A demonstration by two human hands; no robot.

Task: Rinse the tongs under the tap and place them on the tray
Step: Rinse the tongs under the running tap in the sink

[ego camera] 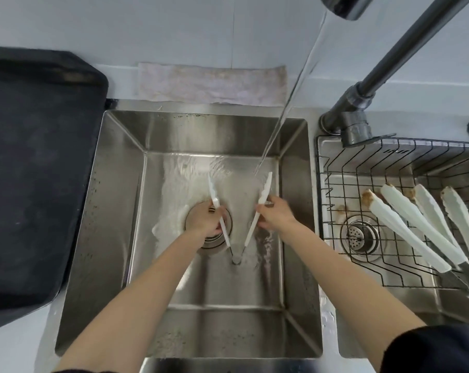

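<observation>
White tongs [250,229] with a metal hinge are spread wide in a V inside the steel sink [115,211]. My left hand [205,219] grips the left arm of the tongs, and my right hand [275,215] grips the right arm. Water [284,114] runs from the tap [343,6] at the top right and lands just beside the right tip of the tongs. The dark tray [37,168] lies on the counter to the left of the sink.
A wire basket [335,189] in the right sink holds two more white tongs [405,227] with brown soiled tips. The tap's grey neck [405,49] crosses the upper right. A pale cloth [212,82] lies behind the sink.
</observation>
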